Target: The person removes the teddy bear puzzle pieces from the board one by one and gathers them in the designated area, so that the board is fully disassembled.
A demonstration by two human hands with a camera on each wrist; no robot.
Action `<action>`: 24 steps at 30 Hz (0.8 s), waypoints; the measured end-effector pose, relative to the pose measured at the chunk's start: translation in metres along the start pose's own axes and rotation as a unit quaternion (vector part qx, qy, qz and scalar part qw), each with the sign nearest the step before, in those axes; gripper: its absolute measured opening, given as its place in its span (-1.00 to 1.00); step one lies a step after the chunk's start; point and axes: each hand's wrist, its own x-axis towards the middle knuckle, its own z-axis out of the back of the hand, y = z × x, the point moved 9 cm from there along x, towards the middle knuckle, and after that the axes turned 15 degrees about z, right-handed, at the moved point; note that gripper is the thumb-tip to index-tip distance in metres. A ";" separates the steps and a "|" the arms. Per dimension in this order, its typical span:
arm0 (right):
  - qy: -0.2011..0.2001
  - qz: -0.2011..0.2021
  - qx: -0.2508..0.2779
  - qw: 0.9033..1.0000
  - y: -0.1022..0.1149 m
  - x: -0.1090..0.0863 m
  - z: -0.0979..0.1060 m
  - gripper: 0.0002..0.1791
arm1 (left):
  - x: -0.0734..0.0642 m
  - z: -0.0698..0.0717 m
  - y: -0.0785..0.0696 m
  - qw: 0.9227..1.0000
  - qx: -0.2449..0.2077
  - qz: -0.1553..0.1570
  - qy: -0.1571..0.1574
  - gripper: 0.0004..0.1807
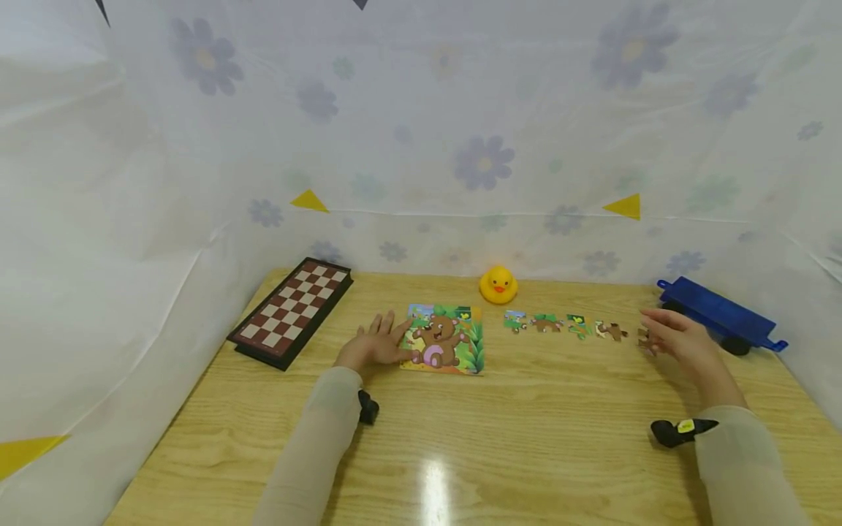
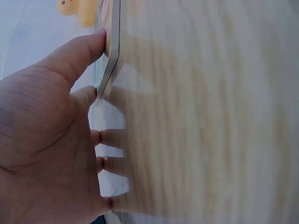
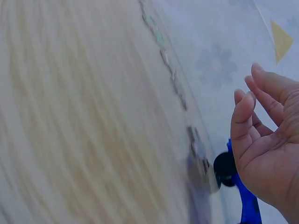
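A square bear picture puzzle lies on the wooden table. My left hand rests at its left edge, its fingers spread and touching the table. In the left wrist view, the thumb lies against the puzzle's edge. Several loose jigsaw pieces form a row to the right of the puzzle. Above the rightmost piece, my right hand is raised off the table, fingers loosely bent with nothing between them. That hand partly hides the piece in the head view.
A folded checkered board box lies at the left edge. Behind the puzzle sits a yellow rubber duck. A blue toy trailer with black wheels stands at the right, just behind my right hand. Flowered white sheeting surrounds the table.
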 end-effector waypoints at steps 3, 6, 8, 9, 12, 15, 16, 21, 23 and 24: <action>0.005 0.010 0.011 1.000 0.011 0.005 -0.011 -0.71 | 0.006 -0.003 0.002 1.000 0.005 0.003 -0.002 -0.09; 0.011 0.016 0.023 1.000 0.021 0.009 -0.023 -0.73 | 0.008 -0.004 0.003 1.000 0.013 0.005 -0.004 -0.09; 0.019 0.024 0.016 0.999 0.028 0.011 -0.031 -0.73 | 0.005 -0.003 0.002 1.000 0.015 0.004 -0.004 -0.09; 0.023 0.027 0.011 0.999 0.030 0.012 -0.034 -0.74 | 0.003 -0.002 0.001 1.000 0.012 0.003 -0.004 -0.09; 0.036 0.041 0.007 0.998 0.037 0.016 -0.046 -0.75 | -0.002 -0.001 -0.001 1.000 0.006 0.002 -0.002 -0.09; 0.049 0.053 0.031 0.997 0.042 0.020 -0.059 -0.76 | 0.000 -0.001 0.000 1.000 0.006 0.001 -0.003 -0.08; 0.053 0.057 0.036 0.996 0.044 0.022 -0.064 -0.77 | 0.000 -0.001 0.000 1.000 0.008 0.002 -0.002 -0.08; 0.076 0.072 0.047 0.993 0.052 0.027 -0.090 -0.74 | -0.008 0.002 -0.002 1.000 -0.005 0.004 0.007 -0.11; 0.087 0.074 0.050 0.992 0.055 0.029 -0.101 -0.71 | -0.008 0.003 -0.003 1.000 -0.016 0.002 0.009 -0.12; 0.090 0.075 0.049 0.992 0.055 0.030 -0.106 -0.70 | -0.006 0.002 -0.002 1.000 -0.016 0.002 0.010 -0.12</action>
